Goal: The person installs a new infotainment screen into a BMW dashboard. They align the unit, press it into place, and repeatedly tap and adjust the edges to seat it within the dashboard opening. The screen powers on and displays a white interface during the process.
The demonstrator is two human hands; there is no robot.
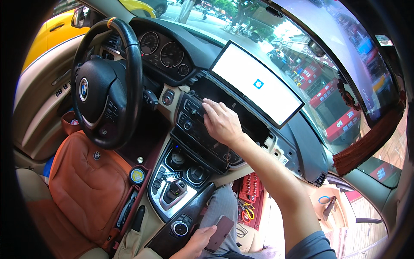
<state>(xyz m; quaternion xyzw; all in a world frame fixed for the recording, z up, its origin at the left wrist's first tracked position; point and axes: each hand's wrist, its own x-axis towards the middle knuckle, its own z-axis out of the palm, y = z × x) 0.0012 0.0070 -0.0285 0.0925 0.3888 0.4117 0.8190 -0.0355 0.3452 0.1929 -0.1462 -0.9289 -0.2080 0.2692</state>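
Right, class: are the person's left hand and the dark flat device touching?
Touching: the head view shows the thumb of the left hand lapping over the left edge of the dark flat device.

Control panel (200, 134): dark plastic, satin. Screen (246, 73): smooth, glossy. Seat cover (88, 185): leather-look, creased. Gearshift surround (186, 201): silvery, shiny.

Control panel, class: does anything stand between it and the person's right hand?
Nothing visible does. The right hand is right at the upper edge of the control panel, though actual contact is hard to tell. The screen lies up and to the right of the hand in the picture, not between them.
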